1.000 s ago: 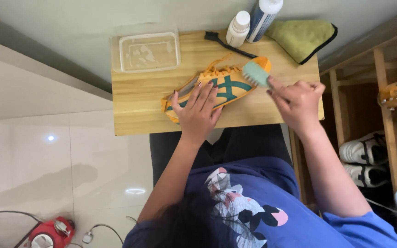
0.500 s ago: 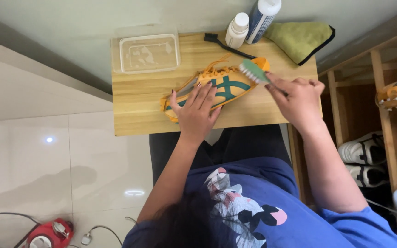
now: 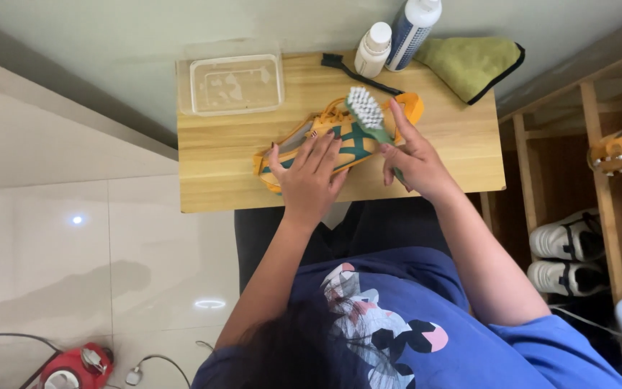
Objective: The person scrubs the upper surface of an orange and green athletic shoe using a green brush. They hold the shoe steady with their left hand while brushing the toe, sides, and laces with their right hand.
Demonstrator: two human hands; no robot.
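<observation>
An orange and green sneaker (image 3: 358,137) lies on its side on a small wooden table (image 3: 455,151). My left hand (image 3: 309,176) rests flat on the shoe near its heel end and holds it down. My right hand (image 3: 415,162) grips a green-handled brush (image 3: 367,112) with white bristles turned up, raised over the middle of the shoe.
At the table's back stand a clear plastic tub (image 3: 235,83), a small black brush (image 3: 354,70), two white bottles (image 3: 374,49) and a green cloth (image 3: 473,63). A wooden shoe rack (image 3: 599,187) with white sneakers (image 3: 566,241) is on the right. A red device (image 3: 73,364) lies on the tiled floor.
My right hand has moved left with the brush, from the shoe's toe end toward its middle, and turned the bristles upward. My left hand stays on the shoe.
</observation>
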